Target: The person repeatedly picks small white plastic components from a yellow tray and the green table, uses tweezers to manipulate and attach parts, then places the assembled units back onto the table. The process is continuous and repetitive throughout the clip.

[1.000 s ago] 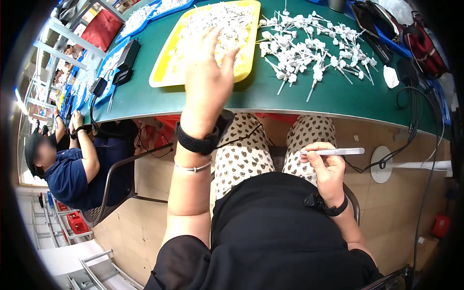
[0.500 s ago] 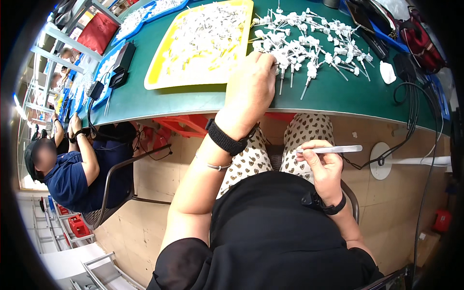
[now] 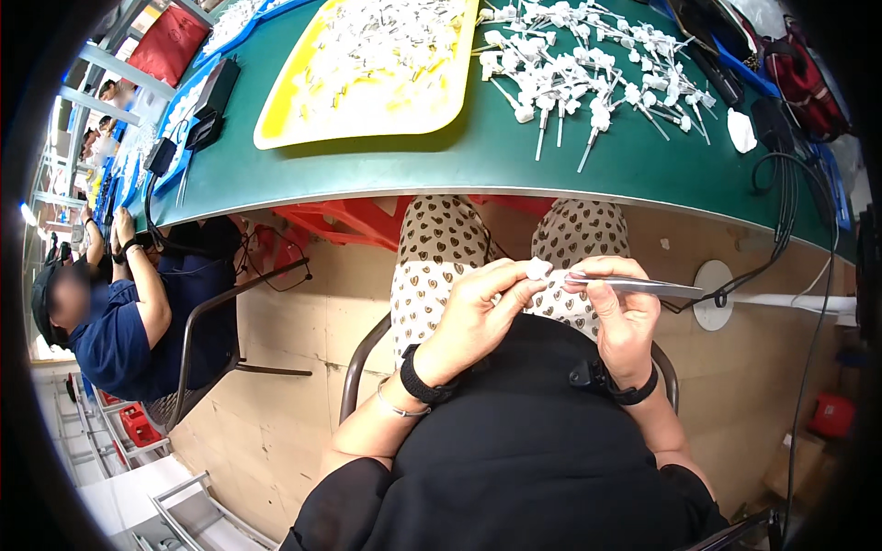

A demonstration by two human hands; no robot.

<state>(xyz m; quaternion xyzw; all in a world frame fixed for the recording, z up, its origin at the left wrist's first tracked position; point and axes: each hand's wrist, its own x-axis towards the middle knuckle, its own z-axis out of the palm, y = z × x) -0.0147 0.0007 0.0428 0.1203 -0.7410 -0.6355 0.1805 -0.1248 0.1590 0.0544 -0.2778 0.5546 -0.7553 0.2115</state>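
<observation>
Above my lap, my left hand (image 3: 478,312) pinches a small white plastic part (image 3: 538,268) between thumb and fingertips. Metal tweezers (image 3: 661,287) are gripped in my right hand (image 3: 627,321), lying across the fingers with one end pointing right. The two hands are close together, and the white part is just left of the right fingertips. Whether the tweezers touch it cannot be made out. On the green table (image 3: 367,174) lies a loose pile of similar white parts with thin grey stems (image 3: 602,115).
A yellow tray (image 3: 276,138) full of small white and metallic pieces stands left of the pile. Black adapters (image 3: 213,96) and blue trays are farther left. Cables (image 3: 781,197) hang at the right edge. A seated co-worker (image 3: 115,303) is at the left, and red stools are under the table.
My left hand has come back from the pile to my lap, now holding a white plastic part beside the right hand. The tweezers remain in my right hand, tilted slightly differently.
</observation>
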